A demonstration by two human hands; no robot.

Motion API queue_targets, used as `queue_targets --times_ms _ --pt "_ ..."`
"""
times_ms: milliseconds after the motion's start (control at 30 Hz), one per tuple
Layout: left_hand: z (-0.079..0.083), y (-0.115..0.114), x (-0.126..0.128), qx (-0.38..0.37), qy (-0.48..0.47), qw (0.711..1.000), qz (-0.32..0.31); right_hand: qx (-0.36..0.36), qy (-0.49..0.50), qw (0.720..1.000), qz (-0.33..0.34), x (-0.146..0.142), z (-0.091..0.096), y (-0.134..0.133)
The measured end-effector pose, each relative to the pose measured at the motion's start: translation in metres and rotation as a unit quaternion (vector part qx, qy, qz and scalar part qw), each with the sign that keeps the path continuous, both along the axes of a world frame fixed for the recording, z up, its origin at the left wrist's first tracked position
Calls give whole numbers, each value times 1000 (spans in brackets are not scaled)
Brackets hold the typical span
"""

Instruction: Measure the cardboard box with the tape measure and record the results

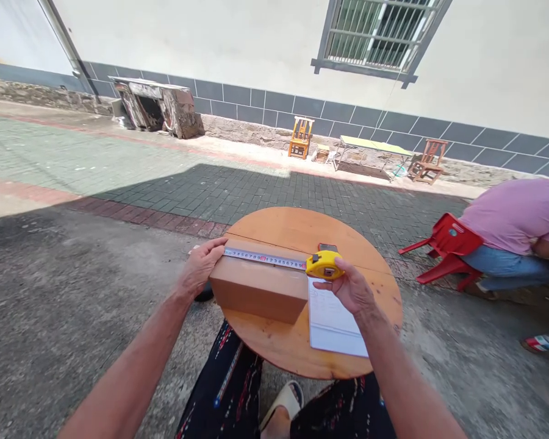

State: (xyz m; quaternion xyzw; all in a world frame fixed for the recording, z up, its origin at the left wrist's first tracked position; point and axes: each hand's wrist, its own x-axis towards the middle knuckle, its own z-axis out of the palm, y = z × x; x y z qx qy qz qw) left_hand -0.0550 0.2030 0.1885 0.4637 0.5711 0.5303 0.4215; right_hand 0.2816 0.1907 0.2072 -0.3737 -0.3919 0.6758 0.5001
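Observation:
A brown cardboard box (256, 299) lies on a round wooden table (297, 221). Across its top runs the pulled-out blade (281, 262) of a yellow tape measure (324, 266). My left hand (204, 267) pinches the blade's free end at the box's left edge. At the other end, my right hand (353, 286) grips the yellow case just beyond the box's right edge. A sheet or notebook (336, 323) with writing lies under and in front of that hand. Partly hidden behind the case is a small dark object (328, 247), its kind unclear.
To the right, a person in a pink shirt (521, 213) sits on a red plastic chair (457, 235). Along the far wall are a wooden chair (301, 137), a low folding table (375, 145), another chair (430, 160) and a weathered block structure (158, 107).

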Motion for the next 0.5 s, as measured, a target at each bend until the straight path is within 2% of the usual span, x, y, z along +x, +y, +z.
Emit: queue_targets --times_ms 300,500 --pt "10 4 -15 14 184 983 20 21 -47 998 22 6 4 4" --pt "14 8 -12 -6 195 980 39 58 -71 996 22 5 5 4"
